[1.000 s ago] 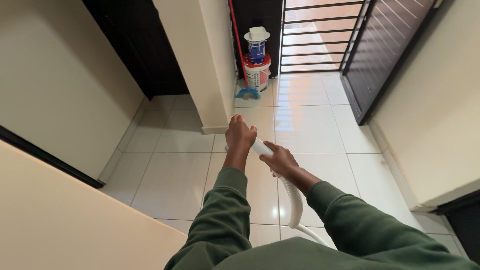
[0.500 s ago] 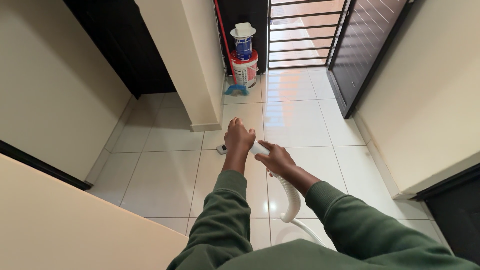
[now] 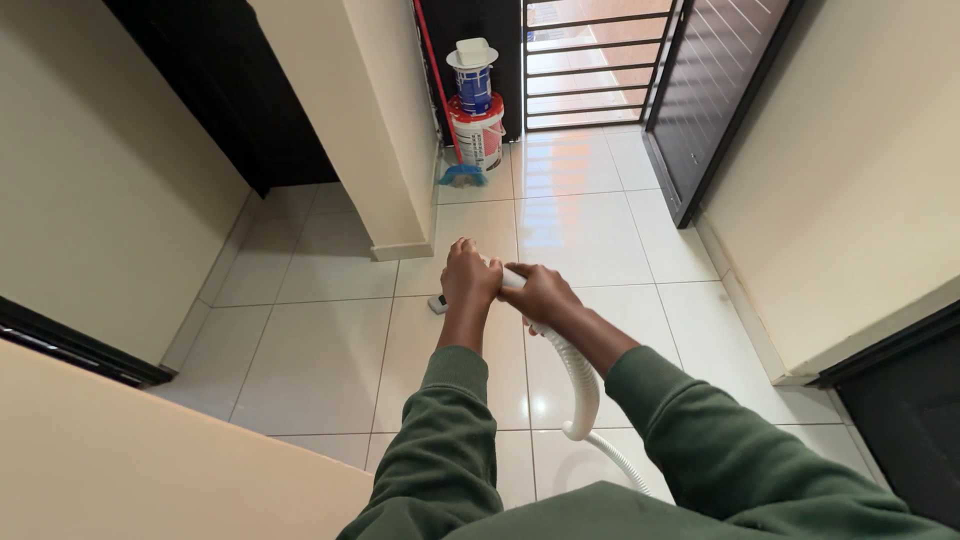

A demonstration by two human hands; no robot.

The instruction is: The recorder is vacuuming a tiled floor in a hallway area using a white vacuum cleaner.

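At left of frame we see a cream wall [image 3: 90, 190] and a dark doorway [image 3: 200, 80]. Upper centre: a pillar [image 3: 370, 110], and beside it a broom [image 3: 445, 110] leaning over stacked buckets [image 3: 478, 110] in front of a barred gate [image 3: 590, 60].

Centre: our left hand [image 3: 468, 278] is closed in a full grip around the front end of a white wand [image 3: 512, 281], with the right hand [image 3: 543, 297] just behind it, also wrapped tight around the same wand. A ribbed white hose [image 3: 580, 385] runs from under the right hand down toward the bottom of the frame. The small end of the tool [image 3: 438, 303] shows just left of the left wrist, low over the floor [image 3: 330, 350]; we cannot tell whether it touches the tiles.

Progress, as we judge it: the tool is in hand and aimed at the centre tiles; the glossy floor shows no visible dirt, so what has been covered and what remains cannot be read. At right: a dark door [image 3: 720, 90] and a second wall [image 3: 860, 180].
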